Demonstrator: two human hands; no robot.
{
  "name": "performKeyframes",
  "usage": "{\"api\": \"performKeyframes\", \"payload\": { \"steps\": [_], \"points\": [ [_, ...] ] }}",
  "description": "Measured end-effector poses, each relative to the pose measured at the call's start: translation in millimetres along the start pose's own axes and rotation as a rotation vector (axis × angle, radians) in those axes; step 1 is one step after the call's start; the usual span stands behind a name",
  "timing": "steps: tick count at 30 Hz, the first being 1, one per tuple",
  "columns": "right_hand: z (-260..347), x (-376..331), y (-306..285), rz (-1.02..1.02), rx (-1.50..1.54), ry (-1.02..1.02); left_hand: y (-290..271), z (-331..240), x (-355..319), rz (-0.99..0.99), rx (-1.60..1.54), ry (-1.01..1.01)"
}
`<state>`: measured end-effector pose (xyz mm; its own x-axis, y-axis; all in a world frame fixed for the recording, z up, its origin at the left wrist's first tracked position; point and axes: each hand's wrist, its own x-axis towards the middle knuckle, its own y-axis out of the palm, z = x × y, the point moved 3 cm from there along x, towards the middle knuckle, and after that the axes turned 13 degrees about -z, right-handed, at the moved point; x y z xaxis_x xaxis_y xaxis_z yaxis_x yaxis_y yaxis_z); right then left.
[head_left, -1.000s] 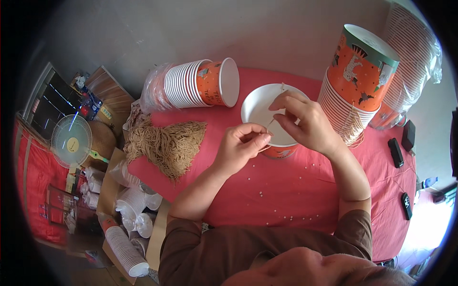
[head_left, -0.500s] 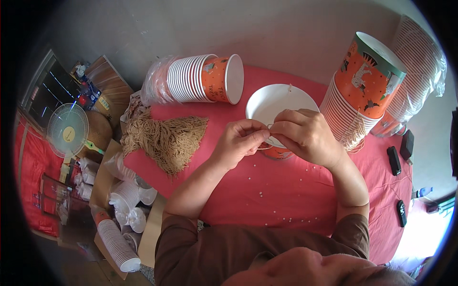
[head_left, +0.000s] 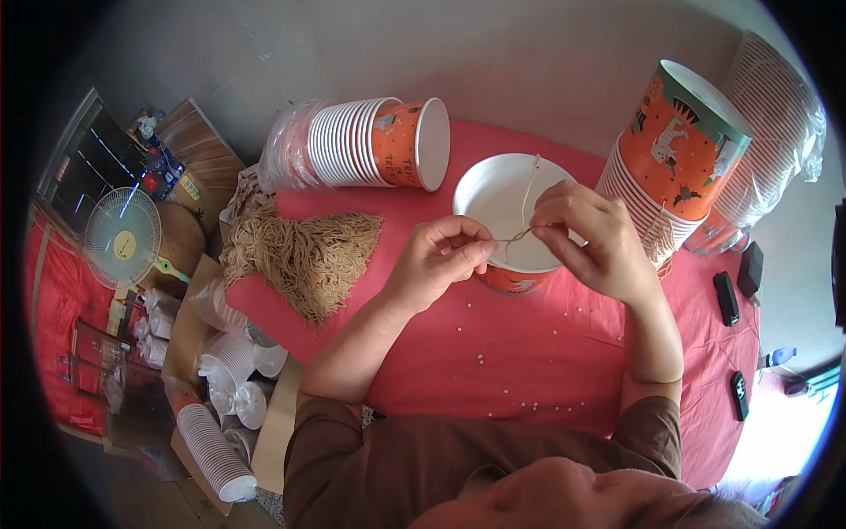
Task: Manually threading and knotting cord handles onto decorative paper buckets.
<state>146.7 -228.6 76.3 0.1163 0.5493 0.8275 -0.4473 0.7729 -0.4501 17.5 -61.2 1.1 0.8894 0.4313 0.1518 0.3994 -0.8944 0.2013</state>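
A white-lined paper bucket (head_left: 483, 190) with an orange printed outside stands on the red cloth, mouth up. A thin tan cord (head_left: 529, 196) runs from its far rim down to my hands. Over the near side of the bucket, my left hand (head_left: 448, 257) pinches one end of the cord between thumb and forefinger. My right hand (head_left: 592, 231) also pinches it, a short way off to the right. Between the two hands the cord crosses itself in a loose loop or twist.
A heap of tan cords (head_left: 304, 260) lies at left. Nested orange buckets (head_left: 352, 145) rest on their side behind it. A taller upright stack (head_left: 674, 150) is at right, near wrapped buckets (head_left: 775, 132). White beads (head_left: 481, 359) dot the red cloth (head_left: 423, 379). An open carton (head_left: 278, 432) holds cups.
My hands have drawn apart, the right one moving rightward, and the cord now shows between them. More of the cord stands out above the bucket.
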Motion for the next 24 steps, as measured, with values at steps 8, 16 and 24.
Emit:
{"api": "performKeyframes", "payload": {
  "steps": [8, 16, 24],
  "points": [
    [1, -3, 22, 0.009, 0.053, -0.057, 5, 3, -2, 0.007, -0.043, -0.044],
    [0, -4, 26, 0.006, 0.018, -0.055, 6, 4, -3, 0.026, -0.051, -0.085],
    [-1, -5, 29, 0.023, 0.021, -0.055, 6, 5, -3, 0.012, -0.111, -0.089]
  ]
}}
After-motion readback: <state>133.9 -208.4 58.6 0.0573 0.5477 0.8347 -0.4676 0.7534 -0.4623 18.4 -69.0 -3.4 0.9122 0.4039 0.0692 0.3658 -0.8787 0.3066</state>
